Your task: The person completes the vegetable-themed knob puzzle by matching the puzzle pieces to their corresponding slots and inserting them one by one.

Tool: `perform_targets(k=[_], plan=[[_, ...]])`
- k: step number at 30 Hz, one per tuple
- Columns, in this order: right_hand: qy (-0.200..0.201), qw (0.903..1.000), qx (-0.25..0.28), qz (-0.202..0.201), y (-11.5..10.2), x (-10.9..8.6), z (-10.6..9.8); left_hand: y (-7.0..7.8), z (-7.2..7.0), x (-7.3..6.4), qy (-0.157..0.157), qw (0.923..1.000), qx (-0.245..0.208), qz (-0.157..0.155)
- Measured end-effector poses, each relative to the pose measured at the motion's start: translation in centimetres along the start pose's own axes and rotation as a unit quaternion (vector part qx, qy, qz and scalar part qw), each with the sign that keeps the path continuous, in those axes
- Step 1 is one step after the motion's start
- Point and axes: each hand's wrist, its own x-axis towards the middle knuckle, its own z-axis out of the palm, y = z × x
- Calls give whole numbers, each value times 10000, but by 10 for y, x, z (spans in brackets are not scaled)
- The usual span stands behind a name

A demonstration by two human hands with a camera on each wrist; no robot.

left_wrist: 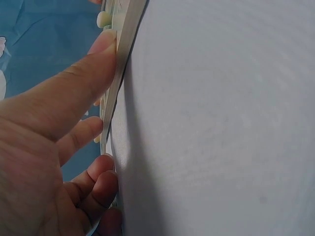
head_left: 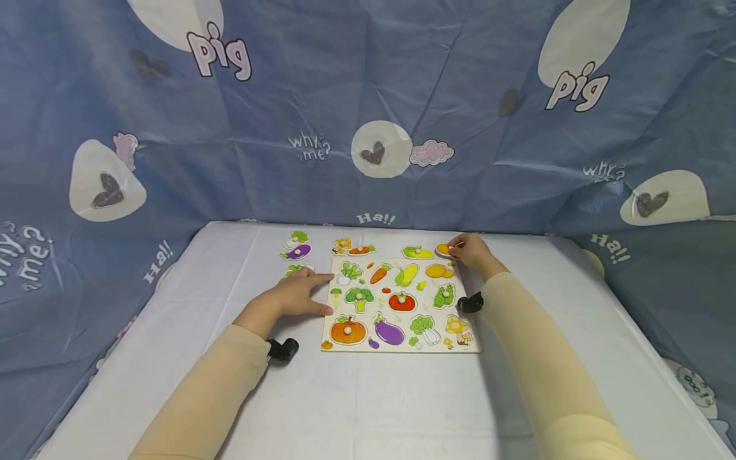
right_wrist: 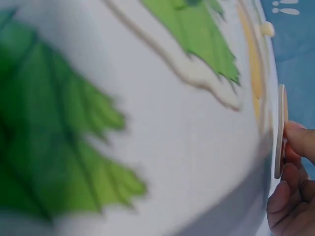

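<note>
Puzzle board (head_left: 381, 306) flat on the white-covered desk (head_left: 402, 409), directly before the person. Left hand (head_left: 296, 294) at the board's left edge: thumb and index finger spread wide, tips touching the board, the others loosely bent; left wrist view has the thumb tip pressing the rim. Right hand (head_left: 474, 250) just beyond the board's far right corner, thumb and fingers pinching a yellow-orange piece (head_left: 442, 248). Right wrist view catches that piece edge-on; can't tell from here if it touches the desk. Yellow oval picture (head_left: 436, 271) on the board, near that same corner.

Loose pieces past the board's far edge, going left from the right hand: corn (head_left: 418, 253), then a carrot (head_left: 358, 251), with a mushroom (head_left: 342, 243) near the far left corner. Beyond and left of that corner, a cabbage (head_left: 296, 239) with an eggplant (head_left: 298, 253) touching or just beside it; another green piece (head_left: 292, 270) is partly hidden behind the left hand. Knobs show on the board's broccoli (head_left: 360, 300), tomato (head_left: 402, 304) and pumpkin (head_left: 338, 332). Blue printed cloth (head_left: 333, 191) hangs behind the board.
</note>
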Motion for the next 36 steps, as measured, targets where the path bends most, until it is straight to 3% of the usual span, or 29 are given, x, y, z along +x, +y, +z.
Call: perform_targets(k=[12,36], plan=[[-163,9988,-5,-452,-6,-14,-9,1,1,0,7,10000,12,6],[-718,9905,-134,-1165,-4,-37,-2,2,0,0,-28,10000,-6,-56]])
